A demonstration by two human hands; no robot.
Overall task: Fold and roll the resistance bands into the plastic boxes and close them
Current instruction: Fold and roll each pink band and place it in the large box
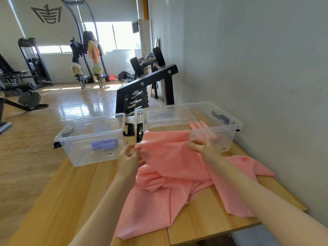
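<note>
Between the two sets of fingers a pink band (170,157) is stretched out, lifted off the wooden worktop (74,192). The left hand (128,159) has its fingers (131,150) curled in, pinching one top corner of the band, and the right hand (202,148) does the same with its fingers (196,143) on the other corner. The rest of the band hangs down below the fingers and lies crumpled on the worktop, spilling toward the near edge. Just past the right fingers sits a clear box (193,121) with pink rolls (202,129) inside. Past the left fingers, a bit off to the left, there's a second clear box (92,137) holding purple rolls (104,143). Both boxes are open on top. Further back there's a dumbbell rack (145,89) by the wall.
</note>
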